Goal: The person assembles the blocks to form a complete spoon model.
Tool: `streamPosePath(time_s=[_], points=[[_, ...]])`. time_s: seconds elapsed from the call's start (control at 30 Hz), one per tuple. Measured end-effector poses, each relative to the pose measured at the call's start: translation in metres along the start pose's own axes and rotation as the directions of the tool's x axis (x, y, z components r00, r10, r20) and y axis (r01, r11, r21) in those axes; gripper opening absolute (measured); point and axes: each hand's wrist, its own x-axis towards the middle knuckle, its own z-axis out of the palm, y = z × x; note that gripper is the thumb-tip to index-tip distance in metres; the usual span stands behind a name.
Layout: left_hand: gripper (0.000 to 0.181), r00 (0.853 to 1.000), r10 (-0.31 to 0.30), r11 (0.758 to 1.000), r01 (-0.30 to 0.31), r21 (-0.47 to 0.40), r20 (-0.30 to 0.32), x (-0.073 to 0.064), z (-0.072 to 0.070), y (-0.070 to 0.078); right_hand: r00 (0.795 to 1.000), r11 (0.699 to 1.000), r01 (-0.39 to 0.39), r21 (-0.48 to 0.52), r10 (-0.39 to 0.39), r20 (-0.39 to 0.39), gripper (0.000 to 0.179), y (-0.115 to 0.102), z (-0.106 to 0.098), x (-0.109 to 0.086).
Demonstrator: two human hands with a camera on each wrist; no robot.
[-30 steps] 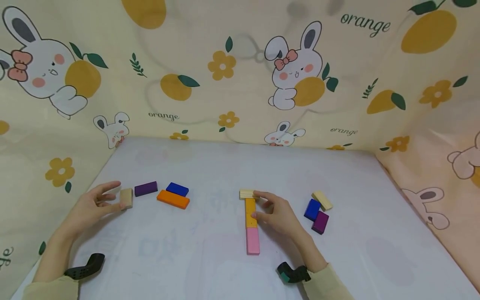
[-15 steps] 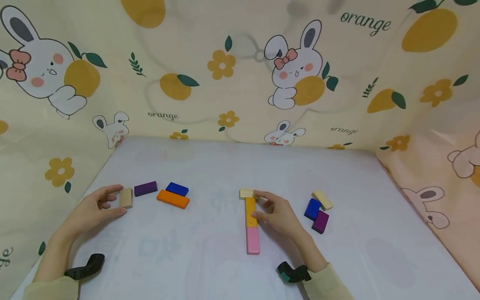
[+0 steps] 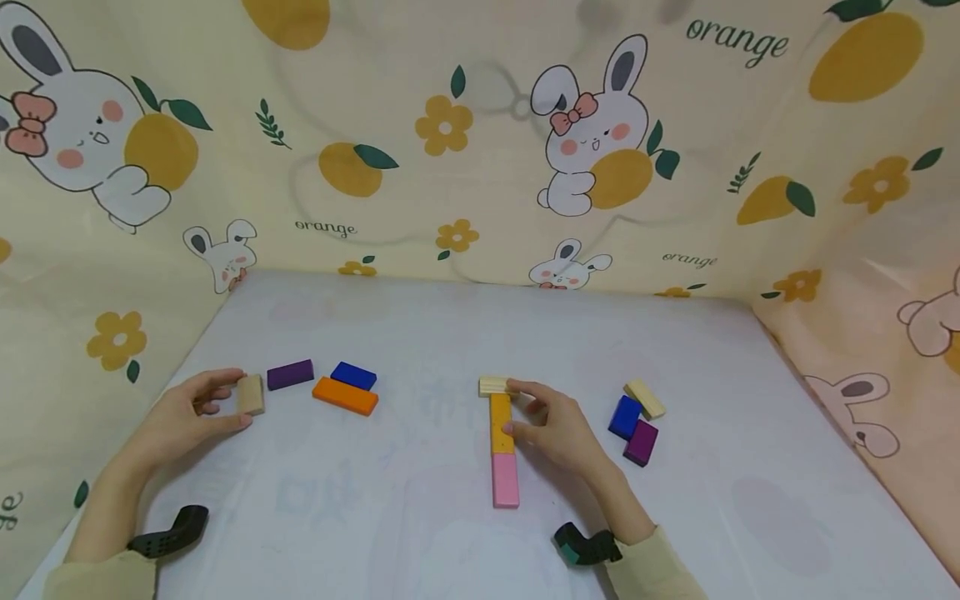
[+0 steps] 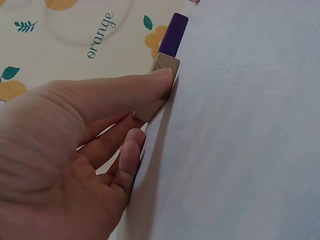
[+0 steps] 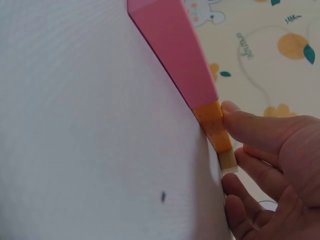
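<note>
My left hand (image 3: pixel 183 417) pinches a plain wooden block (image 3: pixel 251 394) at the left, thumb on its near end and index finger at its far end. In the left wrist view the thumb covers part of that block, with a purple block (image 4: pixel 174 35) just beyond it. My right hand (image 3: pixel 558 427) touches a row of blocks in the middle. Its thumb rests against the side of a yellow-orange block (image 3: pixel 501 423), and its index fingertip is at the right end of a cream block (image 3: pixel 492 386) lying crosswise. A pink block (image 5: pixel 175 50) continues the row on the near side.
Right of the purple block lie a blue block (image 3: pixel 354 375) and an orange block (image 3: pixel 345 396), side by side. Another cream block (image 3: pixel 644 399), a blue block (image 3: pixel 625 417) and a magenta block (image 3: pixel 641 443) cluster at the right. A printed cloth (image 3: pixel 487 167) hangs behind the white table (image 3: pixel 375 517).
My left index finger has come down to the far end of the wooden block, and the thumb has settled at its near end. The right hand and its row of blocks stay put.
</note>
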Motion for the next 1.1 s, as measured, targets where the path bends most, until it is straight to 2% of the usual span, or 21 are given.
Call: streamPosePath(time_s=[0.13,0.43,0.6,0.8,0.97,1.1], points=[[0.083,1.000,-0.012,1.000,0.013,-0.013,0.012,-0.001,-0.002,0.001,1.000,1.000,0.012,0.001,-0.012,-0.002,0.061,0.000,0.000,0.000],[0.084,1.000,-0.013,0.999,0.013,-0.044,-0.011,-0.007,-0.006,0.004,0.999,0.999,0.032,0.008,-0.032,-0.003,0.061,0.000,0.000,-0.001],[0.084,0.997,-0.023,0.994,0.015,-0.107,-0.068,-0.009,-0.008,0.005,0.999,0.999,0.039,0.008,-0.039,0.002,0.061,0.000,-0.001,0.000],[0.080,0.988,-0.038,0.989,0.015,-0.148,-0.152,-0.011,-0.010,0.005,1.000,0.999,0.030,0.019,-0.030,0.004,0.061,0.001,0.000,-0.001],[0.074,0.977,-0.015,0.981,-0.027,-0.194,-0.211,-0.014,-0.010,0.017,1.000,1.000,0.024,0.019,-0.024,-0.001,0.060,-0.002,0.000,0.000],[0.073,0.980,0.001,0.984,-0.037,-0.175,-0.198,-0.016,-0.005,0.040,1.000,1.000,0.018,0.015,-0.018,-0.011,0.061,-0.003,-0.001,-0.001]])
